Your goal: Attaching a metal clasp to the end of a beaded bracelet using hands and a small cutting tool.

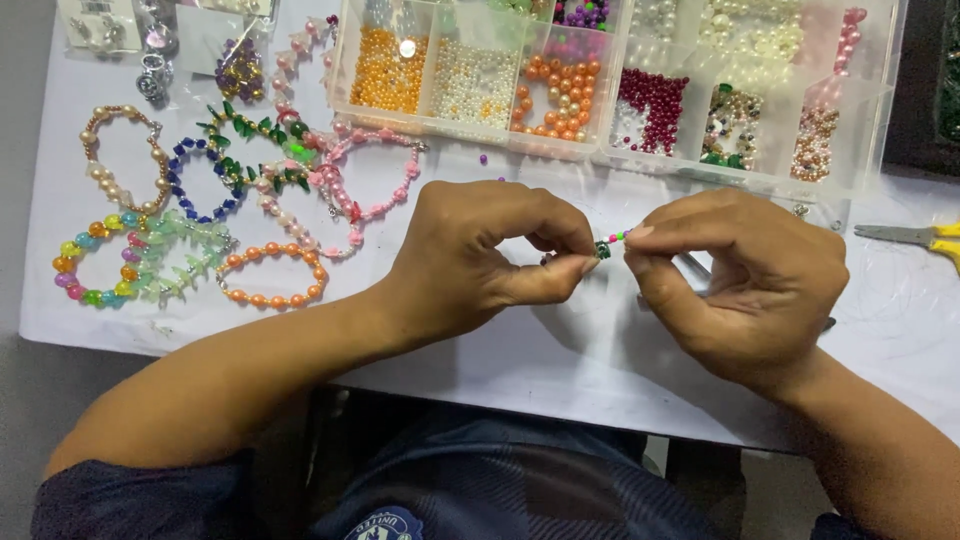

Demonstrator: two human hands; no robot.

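white paper-covered table (560, 360) filled the view, grey floor at the left edge. left hand (470, 262) pinched narrow on a dark green bead (603, 249), right hand (745, 285) pinched on a short thin strand with small pink and green beads (620, 237), both just above the table centre. step looked like threading a bead onto the strand; next move likely needed a steady tip lined up with the bead hole. clear plastic compartment box of orange, white, red and pearl beads (610, 85) sat behind the hands, finished colourful bead bracelets (200, 220) lay left, yellow-handled scissors (915, 237) right.
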